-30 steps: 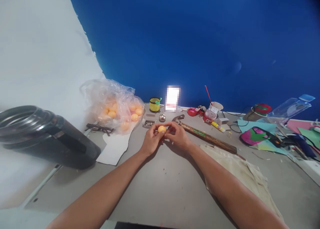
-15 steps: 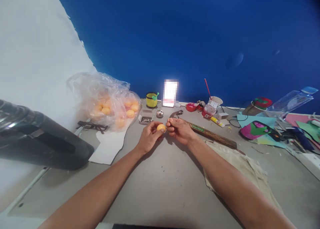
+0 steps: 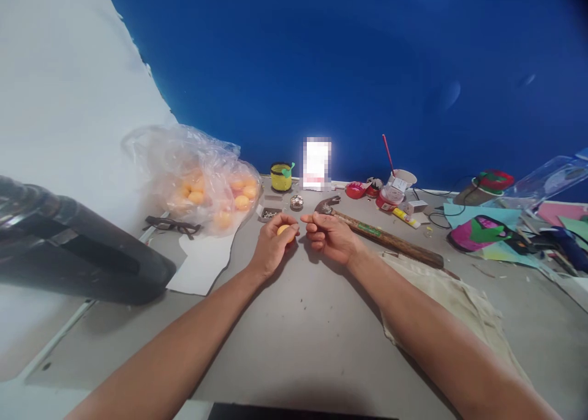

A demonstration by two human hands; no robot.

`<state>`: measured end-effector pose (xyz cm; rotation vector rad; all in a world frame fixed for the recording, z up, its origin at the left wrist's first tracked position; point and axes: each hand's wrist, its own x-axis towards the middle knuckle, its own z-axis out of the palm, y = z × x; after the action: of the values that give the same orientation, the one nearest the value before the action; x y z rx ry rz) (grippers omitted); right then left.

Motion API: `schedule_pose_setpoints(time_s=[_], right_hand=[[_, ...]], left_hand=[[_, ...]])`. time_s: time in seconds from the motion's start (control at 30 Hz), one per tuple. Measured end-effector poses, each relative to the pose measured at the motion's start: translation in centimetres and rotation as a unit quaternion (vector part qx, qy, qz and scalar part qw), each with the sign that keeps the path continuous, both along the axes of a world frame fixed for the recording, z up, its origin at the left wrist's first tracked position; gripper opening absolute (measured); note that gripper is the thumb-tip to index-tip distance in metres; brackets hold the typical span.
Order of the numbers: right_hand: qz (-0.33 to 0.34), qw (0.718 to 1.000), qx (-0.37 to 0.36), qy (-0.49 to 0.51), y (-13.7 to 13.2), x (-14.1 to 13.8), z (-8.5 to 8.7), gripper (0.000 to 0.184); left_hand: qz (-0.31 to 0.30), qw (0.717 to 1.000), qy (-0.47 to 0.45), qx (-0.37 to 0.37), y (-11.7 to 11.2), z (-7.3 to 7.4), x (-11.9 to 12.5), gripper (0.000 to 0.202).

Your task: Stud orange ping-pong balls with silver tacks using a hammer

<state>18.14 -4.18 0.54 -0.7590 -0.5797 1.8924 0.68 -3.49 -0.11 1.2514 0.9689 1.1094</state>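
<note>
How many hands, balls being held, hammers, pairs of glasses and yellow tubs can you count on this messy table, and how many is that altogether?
Hands: 2, the left hand and the right hand
Held orange ball: 1
Hammer: 1
Pair of glasses: 1
Yellow tub: 1
Total: 6

No text, label or number can be read.

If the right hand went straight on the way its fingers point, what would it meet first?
Most likely the left hand, holding the orange ball, just across a narrow gap; depth is hard to judge.
</note>
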Motion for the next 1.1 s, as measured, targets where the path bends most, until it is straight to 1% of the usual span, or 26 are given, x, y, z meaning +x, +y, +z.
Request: schedule_pose_setpoints(time_s=[0.07, 0.1, 0.17, 0.2, 0.27, 0.47, 0.67, 0.9, 1.1], right_hand=[[0.011, 1.0, -0.003, 0.009, -0.3, -0.3, 0.2, 0.017], [0.016, 1.0, -0.005, 0.014, -0.5, -0.4, 0.3, 0.015], [0.028, 0.999, -0.01, 0.027, -0.7, -0.7, 0.5, 0.014], [0.034, 0.999, -0.011, 0.035, -0.9, -0.8, 0.7, 0.014], [0.042, 0.998, -0.012, 0.044, -1.1, -1.1, 0.9, 0.015], [0.042, 0.999, -0.015, 0.016, -1.3, -1.4, 1.4, 0.013], [0.027, 1.0, -0.01, 0.006, -1.1, -1.4, 1.2, 0.017], [0.036, 0.999, -0.01, 0.015, -1.0, -1.2, 0.9, 0.015], [0.048, 0.999, -0.011, 0.006, -0.9, -1.2, 1.0, 0.015]], left_hand=[[0.04, 0.996, 0.04, 0.063, -0.3, 0.3, 0.1, 0.02], [0.053, 0.992, 0.06, 0.099, -0.4, 0.4, 0.1, 0.023], [0.079, 0.979, 0.093, 0.164, -0.7, 0.7, 0.1, 0.021], [0.092, 0.973, 0.104, 0.186, -0.8, 0.9, 0.1, 0.019], [0.106, 0.967, 0.113, 0.201, -1.0, 1.1, 0.1, 0.015], [0.095, 0.977, 0.082, 0.172, -0.8, 1.0, 0.1, 0.01], [0.072, 0.989, 0.036, 0.123, -0.5, 0.8, 0.1, 0.011], [0.071, 0.993, 0.028, 0.095, -0.7, 1.0, 0.1, 0.015], [0.069, 0.993, 0.031, 0.091, -0.6, 1.1, 0.1, 0.012]])
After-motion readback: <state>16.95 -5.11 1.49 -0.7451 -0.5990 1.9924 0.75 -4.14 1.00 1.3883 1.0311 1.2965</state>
